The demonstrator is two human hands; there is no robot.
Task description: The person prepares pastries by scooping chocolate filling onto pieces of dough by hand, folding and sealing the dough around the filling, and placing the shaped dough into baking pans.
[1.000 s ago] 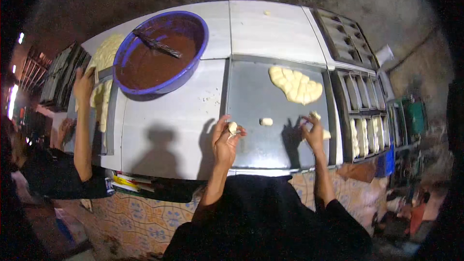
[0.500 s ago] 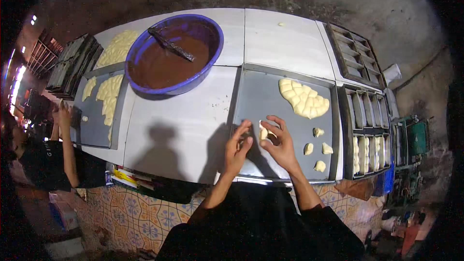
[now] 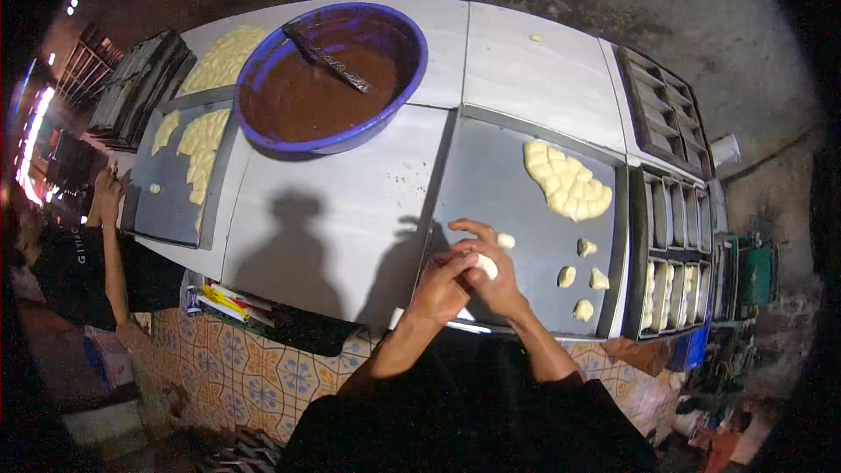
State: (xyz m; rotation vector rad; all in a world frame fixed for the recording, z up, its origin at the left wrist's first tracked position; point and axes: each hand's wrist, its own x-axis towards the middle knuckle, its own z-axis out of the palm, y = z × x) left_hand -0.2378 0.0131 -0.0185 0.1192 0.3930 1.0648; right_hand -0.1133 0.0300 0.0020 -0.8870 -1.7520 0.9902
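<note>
Four dough pieces (image 3: 567, 277) share a tray (image 3: 477, 175) near left hand (image 3: 440, 292) and right hand (image 3: 502, 287) gripping a dough ball (image 3: 485, 266).

The left hand (image 3: 440, 292) and right hand (image 3: 496, 287) touch over a gray tray (image 3: 486, 166), with a pale dough bit (image 3: 486, 266) between them; it is hard to tell which grips it. Four small lumps (image 3: 567, 277) lie near a dough clump (image 3: 569, 182). A purple-blue tub (image 3: 419, 61) holds brown stuff (image 3: 320, 101).
</note>
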